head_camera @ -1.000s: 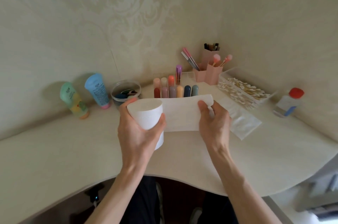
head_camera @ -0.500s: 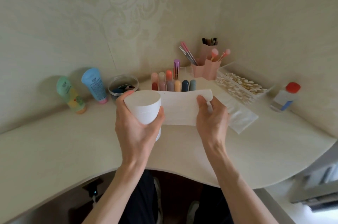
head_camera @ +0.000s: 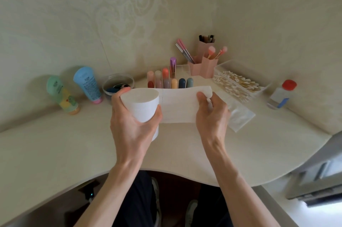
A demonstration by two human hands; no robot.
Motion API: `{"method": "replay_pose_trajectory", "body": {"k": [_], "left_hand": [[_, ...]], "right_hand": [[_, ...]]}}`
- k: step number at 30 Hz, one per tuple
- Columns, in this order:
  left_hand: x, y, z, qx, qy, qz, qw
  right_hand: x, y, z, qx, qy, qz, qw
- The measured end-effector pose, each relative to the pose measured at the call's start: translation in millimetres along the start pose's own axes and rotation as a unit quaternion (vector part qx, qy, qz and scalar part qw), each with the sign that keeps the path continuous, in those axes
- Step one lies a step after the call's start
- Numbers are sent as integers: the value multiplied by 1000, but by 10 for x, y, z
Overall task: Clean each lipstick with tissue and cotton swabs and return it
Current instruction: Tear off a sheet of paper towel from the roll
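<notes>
On the pale corner counter (head_camera: 55, 152), lipsticks (head_camera: 170, 82) stand at twelve o'clock, cotton swabs (head_camera: 238, 84) at two; nearer, the left hand (head_camera: 133, 124) curls its fingers (head_camera: 123, 91) round a tissue roll (head_camera: 140, 98), the right hand (head_camera: 211, 115) pinching its unrolled sheet (head_camera: 177, 106).

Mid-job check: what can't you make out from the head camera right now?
Head view only.
1. Lipsticks: lower parts hidden behind the tissue sheet.
2. Right hand: fingers behind the sheet, out of sight.
3. Round jar: contents partly covered by the left hand and tissue roll.
4. Tube labels: print too small to read.
</notes>
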State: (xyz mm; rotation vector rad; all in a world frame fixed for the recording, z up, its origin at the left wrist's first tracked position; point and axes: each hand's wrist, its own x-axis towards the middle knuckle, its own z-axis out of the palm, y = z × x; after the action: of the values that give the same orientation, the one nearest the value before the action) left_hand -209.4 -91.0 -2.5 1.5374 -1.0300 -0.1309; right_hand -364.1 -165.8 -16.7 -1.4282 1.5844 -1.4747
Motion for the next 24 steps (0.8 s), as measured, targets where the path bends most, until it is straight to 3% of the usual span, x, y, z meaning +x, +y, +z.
{"method": "replay_pose_trajectory", "body": {"k": [4,7,11,15,18,21,24], "left_hand": [[111,-105,-177,49,17,19,998],[425,-303,-516,33,66,-21,997],[538,-397,-615,-4,47,-13,999],[400,-437,-520,-37,-4,-1,999],[302,-471,-503,-52,-20,7,998],[273,-517,-528,-63,-20,1,998],[277,-554,-550,-66,-21,0,998]], "right_hand": [[169,144,-141,-6,28,4,1000],[472,260,-475,6,55,11,998],[504,185,-403,-27,-54,24,998],[319,144,-168,-78,-211,82,971],[203,142,-88,-104,-218,75,968],[113,174,-42,-211,-174,-11,962],[51,281,-7,-348,-120,-183,912]]}}
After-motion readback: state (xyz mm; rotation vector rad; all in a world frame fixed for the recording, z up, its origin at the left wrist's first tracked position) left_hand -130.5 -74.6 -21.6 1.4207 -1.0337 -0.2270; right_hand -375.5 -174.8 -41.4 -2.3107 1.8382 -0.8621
